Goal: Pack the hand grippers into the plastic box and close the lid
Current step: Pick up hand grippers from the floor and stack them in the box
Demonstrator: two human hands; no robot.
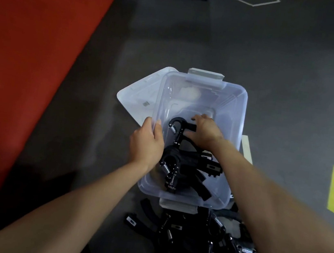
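inside the plastic box [241,115] on the floor, the right hand [204,131] grasps a hand gripper [179,128]; the left hand [146,142] clamps the left rim. risks: tangled handles overfilling, so the lid [137,98] beside it cannot seat; the near pile [199,242] remains unpacked.

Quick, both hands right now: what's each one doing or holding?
Left hand: closed on the left rim of the plastic box.
Right hand: inside the box, closed on a black hand gripper.

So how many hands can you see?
2. The left hand grips the plastic box's left rim; the right hand is inside it, on a hand gripper.
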